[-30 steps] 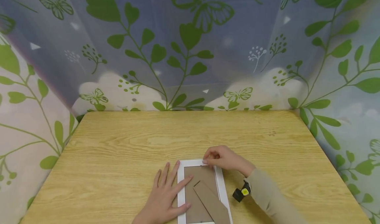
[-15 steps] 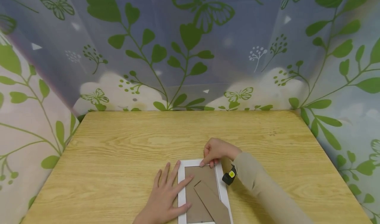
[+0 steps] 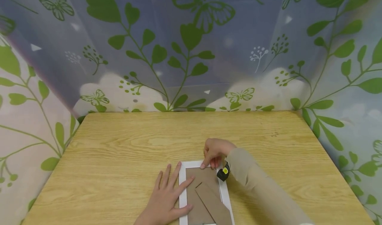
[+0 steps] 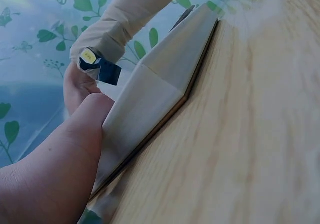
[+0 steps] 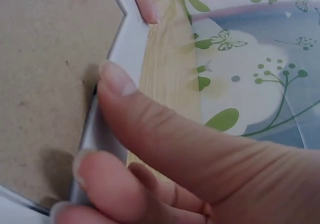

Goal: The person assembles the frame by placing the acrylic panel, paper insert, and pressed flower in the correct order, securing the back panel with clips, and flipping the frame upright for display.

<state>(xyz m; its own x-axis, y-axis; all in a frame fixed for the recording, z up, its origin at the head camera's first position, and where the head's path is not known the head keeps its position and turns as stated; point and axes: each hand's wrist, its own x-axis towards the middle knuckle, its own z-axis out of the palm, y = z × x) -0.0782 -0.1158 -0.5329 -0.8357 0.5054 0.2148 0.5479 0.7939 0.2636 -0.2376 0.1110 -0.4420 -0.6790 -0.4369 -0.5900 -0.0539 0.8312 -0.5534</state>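
A white picture frame (image 3: 182,198) lies face down at the table's near side, its brown backing board (image 3: 203,173) up. On the board is a slanted brown stand leg (image 3: 212,203). My left hand (image 3: 165,195) rests spread across the frame's left border, thumb and index finger reaching onto the board. At the far border, my right hand (image 3: 216,150) bends down with curled fingers. In the right wrist view its thumb (image 5: 150,114) presses the frame's inner edge beside a small dark spot, and the index fingertip (image 5: 100,176) sits farther along that edge. The frame's underside is hidden.
The wooden table (image 3: 119,145) stretches beyond the frame to a patterned cloth backdrop (image 3: 167,52), with more cloth at both sides. A black wrist camera (image 3: 223,173) with a yellow mark on the right wrist hangs over the frame's right border.
My right wrist has risen and swung left, carrying its camera over the frame. The thumb has shifted from the far border to its inner edge. The left hand and frame stay put.
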